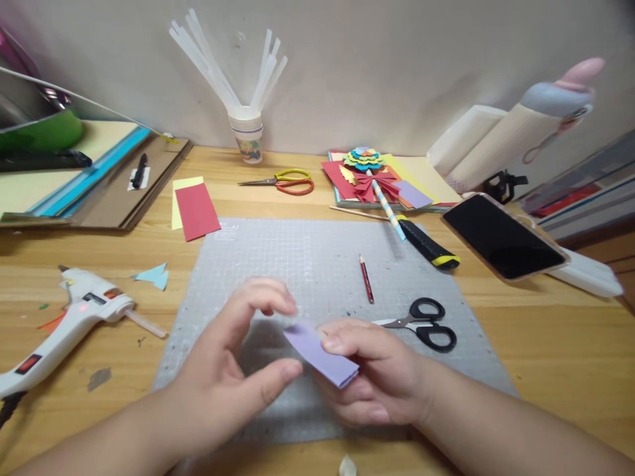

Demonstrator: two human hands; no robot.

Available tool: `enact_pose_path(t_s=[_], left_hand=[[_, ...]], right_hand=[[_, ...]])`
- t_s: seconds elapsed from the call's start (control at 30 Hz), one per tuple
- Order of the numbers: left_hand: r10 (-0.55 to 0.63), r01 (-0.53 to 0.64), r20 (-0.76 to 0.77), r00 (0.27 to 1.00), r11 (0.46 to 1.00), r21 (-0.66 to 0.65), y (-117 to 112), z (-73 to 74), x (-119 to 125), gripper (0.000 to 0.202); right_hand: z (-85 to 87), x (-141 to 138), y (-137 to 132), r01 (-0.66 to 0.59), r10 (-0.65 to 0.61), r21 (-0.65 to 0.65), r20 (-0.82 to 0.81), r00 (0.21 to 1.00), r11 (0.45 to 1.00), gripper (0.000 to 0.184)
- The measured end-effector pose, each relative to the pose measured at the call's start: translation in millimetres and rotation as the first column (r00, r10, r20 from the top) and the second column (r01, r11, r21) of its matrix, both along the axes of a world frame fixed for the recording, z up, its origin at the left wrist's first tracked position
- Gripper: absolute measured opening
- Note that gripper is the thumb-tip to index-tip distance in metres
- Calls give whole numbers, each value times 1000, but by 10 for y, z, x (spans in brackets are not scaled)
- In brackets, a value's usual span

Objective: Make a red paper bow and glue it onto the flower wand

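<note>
A folded strip of purple paper (pixel 320 356) is pinched between the thumb and fingers of my right hand (pixel 381 373), above the grey cutting mat (pixel 278 254). The strip has several layers, seen at its near end. My left hand (pixel 238 357) is just left of the strip, thumb and fingers apart, with nothing in it. Black-handled scissors (pixel 431 324) lie on the mat beyond my right hand, their blade tips hidden behind it. A short red pencil (pixel 366 279) rests on the mat farther back.
At left lie a white glue gun (pixel 84 311), blue paper scraps (pixel 153 275) and red and yellow paper rectangles (pixel 197 210). Behind the mat are red-and-yellow-handled scissors (pixel 292 180), a cup of glue sticks (pixel 248 142) and a layered paper flower (pixel 364 160). A utility knife (pixel 427 243) and phone (pixel 503 235) are at right.
</note>
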State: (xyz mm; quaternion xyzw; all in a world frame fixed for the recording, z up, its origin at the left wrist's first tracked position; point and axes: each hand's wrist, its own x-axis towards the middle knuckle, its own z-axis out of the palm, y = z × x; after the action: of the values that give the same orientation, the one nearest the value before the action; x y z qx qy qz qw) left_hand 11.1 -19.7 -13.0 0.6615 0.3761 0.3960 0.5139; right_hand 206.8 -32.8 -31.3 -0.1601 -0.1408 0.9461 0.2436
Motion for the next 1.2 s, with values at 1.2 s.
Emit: enact_pose_path(t_s=[1.2], left_hand=[[45, 158, -368, 929, 849, 505, -99, 88, 63, 18]], right_hand=[[172, 64, -63, -617, -905, 738, 20, 425, -274, 10]])
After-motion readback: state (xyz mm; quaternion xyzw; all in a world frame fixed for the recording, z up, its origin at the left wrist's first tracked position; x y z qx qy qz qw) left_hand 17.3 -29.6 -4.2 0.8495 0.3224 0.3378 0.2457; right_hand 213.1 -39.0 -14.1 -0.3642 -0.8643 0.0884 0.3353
